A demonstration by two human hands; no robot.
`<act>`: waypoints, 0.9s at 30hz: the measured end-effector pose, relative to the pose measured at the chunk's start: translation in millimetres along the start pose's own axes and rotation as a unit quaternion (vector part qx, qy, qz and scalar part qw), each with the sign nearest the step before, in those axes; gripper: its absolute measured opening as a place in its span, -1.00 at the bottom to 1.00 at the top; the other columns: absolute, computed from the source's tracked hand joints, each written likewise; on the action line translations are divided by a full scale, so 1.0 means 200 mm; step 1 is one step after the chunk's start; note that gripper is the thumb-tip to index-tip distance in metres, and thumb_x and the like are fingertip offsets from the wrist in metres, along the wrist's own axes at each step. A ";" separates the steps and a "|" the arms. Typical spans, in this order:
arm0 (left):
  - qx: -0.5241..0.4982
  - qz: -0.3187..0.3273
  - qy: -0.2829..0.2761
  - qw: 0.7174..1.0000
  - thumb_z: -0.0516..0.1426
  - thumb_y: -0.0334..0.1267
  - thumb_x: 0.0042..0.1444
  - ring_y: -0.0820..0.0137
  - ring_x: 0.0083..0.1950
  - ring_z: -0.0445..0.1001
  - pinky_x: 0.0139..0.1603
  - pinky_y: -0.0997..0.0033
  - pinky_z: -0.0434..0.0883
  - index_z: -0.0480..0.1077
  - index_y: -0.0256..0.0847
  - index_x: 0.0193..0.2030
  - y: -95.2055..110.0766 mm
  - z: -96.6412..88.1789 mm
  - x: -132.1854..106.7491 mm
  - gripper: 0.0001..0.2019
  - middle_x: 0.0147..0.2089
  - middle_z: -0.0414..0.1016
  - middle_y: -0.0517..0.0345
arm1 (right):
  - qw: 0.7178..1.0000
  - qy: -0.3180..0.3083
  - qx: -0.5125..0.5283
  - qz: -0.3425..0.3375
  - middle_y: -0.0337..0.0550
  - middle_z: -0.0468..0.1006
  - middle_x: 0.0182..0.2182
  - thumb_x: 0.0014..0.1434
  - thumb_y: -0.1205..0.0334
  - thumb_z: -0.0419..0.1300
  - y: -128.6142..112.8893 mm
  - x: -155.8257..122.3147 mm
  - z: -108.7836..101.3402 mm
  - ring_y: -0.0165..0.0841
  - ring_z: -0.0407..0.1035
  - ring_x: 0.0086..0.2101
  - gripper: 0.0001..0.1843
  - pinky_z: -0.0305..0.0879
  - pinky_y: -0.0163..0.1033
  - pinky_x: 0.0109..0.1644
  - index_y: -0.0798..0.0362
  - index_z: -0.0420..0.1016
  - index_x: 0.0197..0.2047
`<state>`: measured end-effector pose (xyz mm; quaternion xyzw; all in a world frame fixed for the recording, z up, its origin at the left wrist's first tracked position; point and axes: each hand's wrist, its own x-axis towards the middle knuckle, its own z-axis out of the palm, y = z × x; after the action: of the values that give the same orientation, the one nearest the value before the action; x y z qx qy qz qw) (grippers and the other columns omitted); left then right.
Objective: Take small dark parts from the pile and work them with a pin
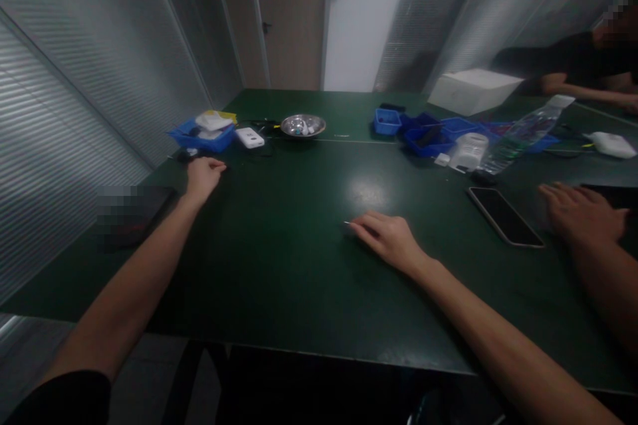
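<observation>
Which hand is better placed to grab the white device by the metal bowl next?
Probably the left hand: it's nearer the white device; the right hand, farther off, pinches something thin.

Stretches the left arm (144, 269) in from eight o'clock, aimed at one, with the left hand (202, 178) at nine o'clock and fingers (213, 162) gathered toward three. Slants the right forearm (478, 322) toward between ten and eleven, with the right hand (391, 236) at four o'clock, pinching thumb (365, 236) and fingertips together toward nine.
</observation>
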<state>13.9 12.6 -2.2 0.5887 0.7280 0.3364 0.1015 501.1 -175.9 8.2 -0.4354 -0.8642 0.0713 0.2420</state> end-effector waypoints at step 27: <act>-0.173 0.390 -0.350 0.834 0.21 -0.27 0.28 0.32 -0.13 0.46 -0.10 0.32 0.41 0.52 -0.16 -0.02 0.80 0.25 -0.99 -0.84 -0.10 0.50 0.05 | 0.997 -0.053 -0.054 -0.013 -0.18 0.60 -0.33 0.44 0.08 0.04 -0.10 0.02 0.03 -0.36 0.44 -0.41 -0.74 0.14 -0.26 -0.36 -0.03 0.49 -0.18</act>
<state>223.9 -139.1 7.3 0.8751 0.2839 0.2402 0.3096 482.4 -184.9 11.4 -0.4321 -0.8840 0.0448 0.1729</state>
